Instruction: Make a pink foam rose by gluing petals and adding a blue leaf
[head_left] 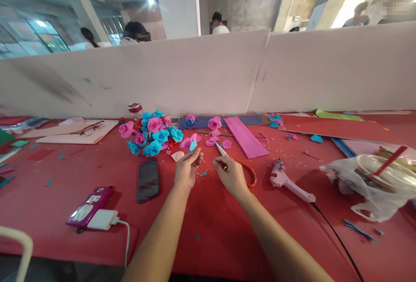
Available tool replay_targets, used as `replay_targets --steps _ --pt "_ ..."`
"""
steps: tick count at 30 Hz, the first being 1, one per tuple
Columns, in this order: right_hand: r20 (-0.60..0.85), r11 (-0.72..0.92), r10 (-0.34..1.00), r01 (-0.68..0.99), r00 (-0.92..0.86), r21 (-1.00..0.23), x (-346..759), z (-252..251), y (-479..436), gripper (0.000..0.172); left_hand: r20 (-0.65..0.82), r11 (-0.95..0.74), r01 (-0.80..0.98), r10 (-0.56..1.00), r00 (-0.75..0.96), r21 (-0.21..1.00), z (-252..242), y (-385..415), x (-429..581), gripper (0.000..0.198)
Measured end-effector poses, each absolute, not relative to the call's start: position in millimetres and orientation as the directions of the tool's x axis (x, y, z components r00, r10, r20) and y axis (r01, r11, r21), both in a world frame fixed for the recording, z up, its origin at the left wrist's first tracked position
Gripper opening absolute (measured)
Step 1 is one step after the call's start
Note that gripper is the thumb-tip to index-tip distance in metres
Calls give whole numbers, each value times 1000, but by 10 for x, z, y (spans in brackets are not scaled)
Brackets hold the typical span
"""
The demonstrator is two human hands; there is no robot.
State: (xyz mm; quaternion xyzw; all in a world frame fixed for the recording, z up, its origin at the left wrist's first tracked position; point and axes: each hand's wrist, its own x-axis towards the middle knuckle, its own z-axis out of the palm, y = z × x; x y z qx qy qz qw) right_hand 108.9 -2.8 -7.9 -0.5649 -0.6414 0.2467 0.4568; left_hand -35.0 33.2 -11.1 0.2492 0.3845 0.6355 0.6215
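My left hand [186,170] is closed in a pinch on a small blue paper petal [193,145], which sticks up above the fingertips. Beside it, my right hand [231,174] has its thumb and fingertips pressed together; what they hold, if anything, is too small to make out. A faint thin strand shows between the two hands. Scissors with an orange handle [252,175] are partly hidden behind my right hand, blades pointing away to the left. Loose pink petals [226,144] lie beyond the hands. Left of them is a bunch of blue, pink and red paper flowers [155,136].
On the red table [208,238] are a phone [148,180], a purple device [92,204] with a white plug, a pink glue gun [290,184], folded pink paper [247,138], glasses [88,128] and a plastic bag [370,186] around a bowl. A white partition [195,78] stands behind.
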Motion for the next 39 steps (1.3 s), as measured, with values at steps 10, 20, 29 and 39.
replay_targets --steps 10,20,29,39 --pt "378 348 925 494 -42 -797 1049 -114 -37 15 123 -152 -134 971 -205 979 -92 224 -267 19" --pt "440 345 898 635 -9 -691 1063 -164 1 18 572 -478 418 811 -128 772 -131 248 -336 23" --pt "401 330 915 644 -39 -690 1059 -162 -19 20 591 -450 461 776 -222 764 -400 424 -468 19" --pt "37 38 999 -27 39 -999 1027 -3 -80 23 549 -356 499 773 -318 790 -391 430 -503 21"
